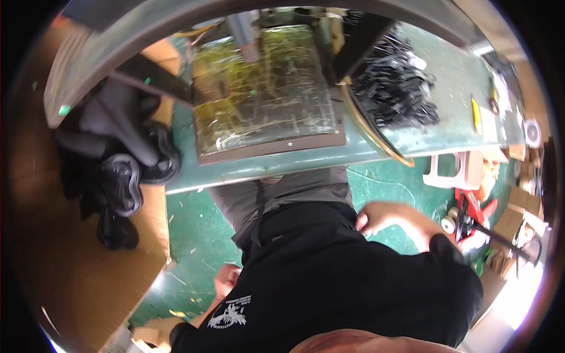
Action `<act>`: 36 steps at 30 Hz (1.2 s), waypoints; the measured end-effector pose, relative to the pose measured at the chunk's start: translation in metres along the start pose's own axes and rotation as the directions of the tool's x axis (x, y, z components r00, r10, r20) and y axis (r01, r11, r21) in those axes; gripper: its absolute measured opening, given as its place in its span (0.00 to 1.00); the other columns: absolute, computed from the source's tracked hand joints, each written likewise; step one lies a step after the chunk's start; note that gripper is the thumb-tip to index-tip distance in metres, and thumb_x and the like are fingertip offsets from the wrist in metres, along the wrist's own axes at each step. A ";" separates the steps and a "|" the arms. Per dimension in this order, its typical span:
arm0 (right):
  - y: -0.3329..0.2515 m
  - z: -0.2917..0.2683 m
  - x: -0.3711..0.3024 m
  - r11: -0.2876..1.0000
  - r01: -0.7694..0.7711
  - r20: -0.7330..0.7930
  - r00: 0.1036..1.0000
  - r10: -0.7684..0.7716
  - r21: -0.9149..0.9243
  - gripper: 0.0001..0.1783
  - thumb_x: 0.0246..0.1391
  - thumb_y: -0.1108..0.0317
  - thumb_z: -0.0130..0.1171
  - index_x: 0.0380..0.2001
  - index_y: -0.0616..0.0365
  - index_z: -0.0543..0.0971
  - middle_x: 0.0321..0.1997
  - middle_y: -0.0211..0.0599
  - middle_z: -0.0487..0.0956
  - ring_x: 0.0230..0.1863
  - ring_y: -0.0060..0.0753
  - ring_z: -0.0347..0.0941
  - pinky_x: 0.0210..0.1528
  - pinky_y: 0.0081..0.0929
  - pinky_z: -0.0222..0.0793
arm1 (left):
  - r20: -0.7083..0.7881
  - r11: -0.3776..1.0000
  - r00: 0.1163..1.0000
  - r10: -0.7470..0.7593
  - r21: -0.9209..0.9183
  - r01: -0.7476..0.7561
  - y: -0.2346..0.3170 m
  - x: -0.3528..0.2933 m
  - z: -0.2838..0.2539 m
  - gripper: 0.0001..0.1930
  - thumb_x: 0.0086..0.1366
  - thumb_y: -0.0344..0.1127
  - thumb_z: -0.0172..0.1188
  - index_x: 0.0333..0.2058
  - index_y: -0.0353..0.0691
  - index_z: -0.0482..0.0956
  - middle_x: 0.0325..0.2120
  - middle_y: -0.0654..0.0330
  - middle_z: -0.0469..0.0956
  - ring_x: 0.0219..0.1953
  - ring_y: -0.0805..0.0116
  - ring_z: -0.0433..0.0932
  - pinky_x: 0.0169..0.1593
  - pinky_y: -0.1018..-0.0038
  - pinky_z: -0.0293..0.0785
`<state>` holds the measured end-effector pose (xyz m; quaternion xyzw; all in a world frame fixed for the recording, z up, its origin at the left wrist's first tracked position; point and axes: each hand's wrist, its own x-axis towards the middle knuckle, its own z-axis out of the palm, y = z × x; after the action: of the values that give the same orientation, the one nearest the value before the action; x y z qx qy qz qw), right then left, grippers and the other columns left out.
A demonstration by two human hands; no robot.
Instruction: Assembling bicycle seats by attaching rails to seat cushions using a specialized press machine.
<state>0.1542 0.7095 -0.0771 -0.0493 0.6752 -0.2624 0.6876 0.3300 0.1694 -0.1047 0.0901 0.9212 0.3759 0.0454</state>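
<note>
My right hand [376,216] rests against the hem of my black shirt [329,276] at my right hip, with its fingers curled in and nothing visible in them. My left hand [226,281] hangs low by my left hip, above the green floor, and the shirt partly hides it. Its fingers do not show. Both hands are below the front edge of the green worktable [412,138] and well away from it. On the table in front of me lies a worn, scratched mat on a brown board [265,94].
A heap of small black parts [394,82] lies on the table to the right of the mat. At my left, a big cardboard box [70,259] holds black moulded pieces [120,170]. A white plastic stool [450,170], red tools and small cartons stand on the floor at the right.
</note>
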 end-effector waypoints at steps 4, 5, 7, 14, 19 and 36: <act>-0.052 -0.067 -0.090 0.940 0.239 -0.222 0.929 -0.295 -0.244 0.18 0.60 0.59 0.72 0.49 0.56 0.87 0.44 0.38 0.89 0.44 0.30 0.86 0.47 0.32 0.81 | -0.357 0.990 0.925 0.132 0.091 -0.107 0.021 0.134 -0.046 0.17 0.57 0.10 0.48 0.37 0.36 0.81 0.38 0.54 0.82 0.41 0.60 0.81 0.50 0.68 0.78; -0.063 -0.084 -0.115 0.915 0.300 -0.270 0.888 -0.371 -0.271 0.18 0.60 0.60 0.72 0.50 0.56 0.87 0.44 0.38 0.89 0.44 0.30 0.86 0.47 0.32 0.81 | -0.533 0.982 0.844 0.059 -0.119 -0.144 0.010 0.154 -0.056 0.13 0.63 0.12 0.50 0.40 0.33 0.79 0.39 0.55 0.80 0.41 0.62 0.80 0.50 0.68 0.78; -0.067 -0.106 -0.148 0.848 0.437 -0.559 0.640 -0.527 -0.299 0.15 0.62 0.62 0.70 0.49 0.57 0.87 0.42 0.37 0.89 0.44 0.29 0.85 0.47 0.31 0.81 | -0.742 0.993 0.665 0.083 0.003 -0.120 0.014 0.201 -0.085 0.05 0.73 0.22 0.58 0.45 0.31 0.78 0.43 0.56 0.79 0.43 0.68 0.78 0.51 0.72 0.76; -0.031 -0.196 -0.172 0.892 -0.028 -0.871 -0.204 -0.447 -0.452 0.12 0.61 0.73 0.64 0.48 0.60 0.85 0.42 0.41 0.87 0.42 0.35 0.85 0.47 0.32 0.81 | -0.850 0.795 0.508 0.139 0.402 0.455 -0.046 0.249 -0.137 0.20 0.65 0.47 0.73 0.47 0.37 0.86 0.45 0.49 0.83 0.48 0.50 0.79 0.55 0.56 0.76; 0.006 -0.210 -0.177 0.853 -0.262 -0.857 -0.140 -0.496 -0.451 0.16 0.55 0.78 0.57 0.46 0.59 0.85 0.45 0.46 0.86 0.46 0.49 0.84 0.52 0.40 0.80 | -0.889 0.683 0.446 0.103 0.389 0.618 -0.070 0.237 -0.151 0.23 0.64 0.54 0.73 0.47 0.41 0.86 0.50 0.48 0.81 0.56 0.45 0.76 0.62 0.51 0.71; 0.060 -0.254 -0.159 0.773 -0.486 -0.907 0.115 -0.406 -0.407 0.29 0.49 0.82 0.60 0.57 0.52 0.80 0.52 0.41 0.83 0.57 0.52 0.79 0.56 0.46 0.77 | -0.392 0.394 0.451 -0.802 -0.914 -0.094 -0.044 0.220 -0.158 0.23 0.67 0.38 0.69 0.57 0.33 0.78 0.55 0.51 0.80 0.50 0.60 0.81 0.45 0.68 0.85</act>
<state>-0.0632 0.9016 0.0201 -0.0688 0.9968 0.0395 0.0012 0.0846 0.0738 -0.0263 -0.3652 0.5028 0.7420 -0.2513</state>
